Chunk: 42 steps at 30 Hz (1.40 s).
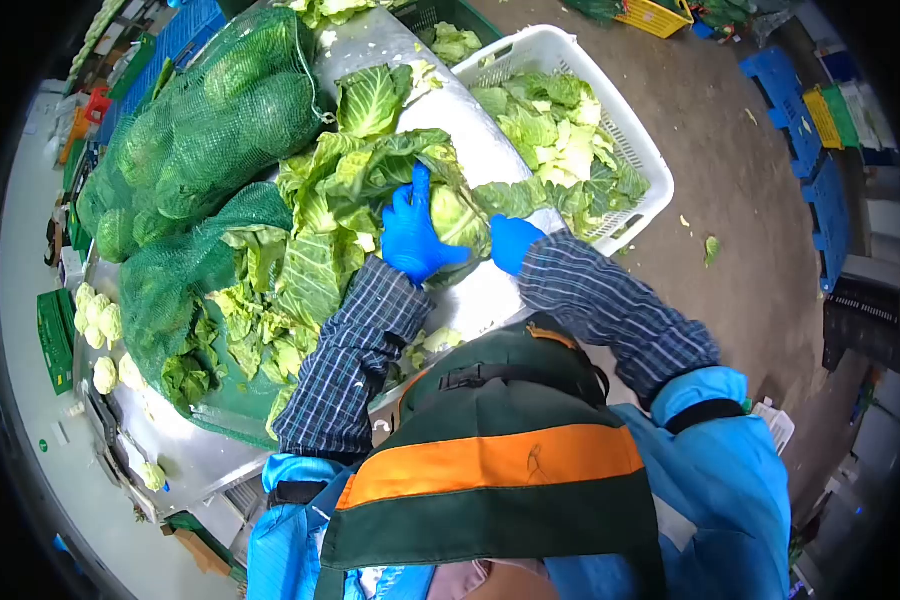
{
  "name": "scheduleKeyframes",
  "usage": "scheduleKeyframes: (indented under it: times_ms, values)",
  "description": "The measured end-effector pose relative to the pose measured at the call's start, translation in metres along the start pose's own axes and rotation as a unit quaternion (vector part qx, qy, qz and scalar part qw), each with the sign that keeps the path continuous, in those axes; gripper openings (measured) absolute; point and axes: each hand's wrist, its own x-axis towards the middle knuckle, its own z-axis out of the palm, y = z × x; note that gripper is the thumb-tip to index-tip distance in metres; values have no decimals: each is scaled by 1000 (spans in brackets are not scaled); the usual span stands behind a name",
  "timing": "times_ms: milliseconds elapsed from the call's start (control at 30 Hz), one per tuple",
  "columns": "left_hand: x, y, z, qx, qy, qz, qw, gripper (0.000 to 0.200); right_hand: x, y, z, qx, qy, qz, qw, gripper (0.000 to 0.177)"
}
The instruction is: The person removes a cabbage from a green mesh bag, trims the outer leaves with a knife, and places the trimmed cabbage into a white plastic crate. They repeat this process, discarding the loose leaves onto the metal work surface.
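A cabbage (456,216) with loose outer leaves lies on the metal table in front of me. My left hand (416,232), in a blue glove, grips its near left side, with the index finger stretched over the leaves and the thumb pointing right. Close against the cabbage's right side is my right hand (514,244), also blue-gloved and closed; what it holds, if anything, is hidden. Loose green leaves (315,270) are heaped left of my left hand. One upright cabbage leaf (372,100) stands just beyond the cabbage.
Green mesh sacks of cabbages (225,125) fill the table's left side. A white basket (660,175) of leaves stands at the right, beside a dark green crate (465,18). Pale trimmed heads (98,315) lie far left. Blue pallets (785,110) stand across the floor.
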Motion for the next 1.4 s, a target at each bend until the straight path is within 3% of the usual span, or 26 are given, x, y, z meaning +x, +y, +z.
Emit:
scheduleKeyframes:
  times_ms: [33,100,133,167,233,267,333,433,467,500,567,633,700,733,767,867,933,1000,1033,1067,1100,1167,1300,1367,1400]
  values:
    - [-5,-9,4,0,-5,0,1000,138,-13,-9,-12,3,-3,4,1000,15]
    - [-3,-22,12,-47,60,58,995,133,-20,-13,-32,58,-138,102,983,27]
    - [-6,-11,5,-25,42,24,999,131,-16,-9,-14,70,-120,116,983,37]
    - [-15,-15,9,-25,38,21,999,131,-8,9,19,58,-67,39,995,51]
    - [-7,-25,10,-40,66,45,996,127,16,-2,5,98,-96,169,976,65]
    - [-10,-31,11,-75,97,65,990,121,15,-5,-1,99,-96,164,977,65]
    - [-22,-35,12,-82,98,71,989,118,2,-2,-12,416,-114,146,890,72]
    - [-34,-27,6,-31,134,67,988,108,-7,-4,2,411,-52,82,907,70]
    - [-32,-18,5,-30,140,32,989,105,-8,-10,6,335,7,49,941,68]
    - [-35,-12,4,-31,140,-8,990,101,-16,-16,12,334,1,50,941,68]
    - [-33,-13,2,23,137,4,990,98,-22,-36,-5,199,50,42,978,66]
    - [-38,-20,-2,80,135,10,988,94,-18,-34,-2,219,30,62,973,71]
    - [-47,-30,-7,-1,105,25,994,101,-3,-3,16,279,120,61,951,67]
    - [-56,-32,-5,-41,188,59,980,116,1,12,7,278,117,58,952,67]
    - [-61,-30,-15,-117,154,38,980,131,5,32,-10,284,120,101,946,64]
    - [-75,-50,-11,-162,190,37,968,133,18,75,-73,299,124,224,919,58]
    - [-77,-52,-7,-39,285,107,952,134,18,59,-101,296,122,262,910,57]
    - [-80,-48,-5,-118,263,69,955,134,0,13,-112,435,2,245,866,65]
    - [-80,-45,-4,-190,235,39,952,135,0,4,-82,434,13,202,878,64]
    - [-79,-44,-2,-194,240,39,950,135,-5,-5,-42,606,-9,131,784,59]
    - [-80,-48,-2,-198,229,28,953,134,-10,-31,-31,636,-68,204,741,43]
    - [-78,-45,-5,-199,221,21,954,134,-11,-48,14,672,-82,154,719,32]
    - [-67,-31,-9,-151,240,91,955,131,-15,-48,13,687,-88,155,704,32]
    - [-61,-23,-13,-125,155,63,978,129,-7,-23,13,586,-48,176,789,29]
    - [-52,-29,4,-45,136,63,988,124,-7,-9,12,553,-41,199,808,29]
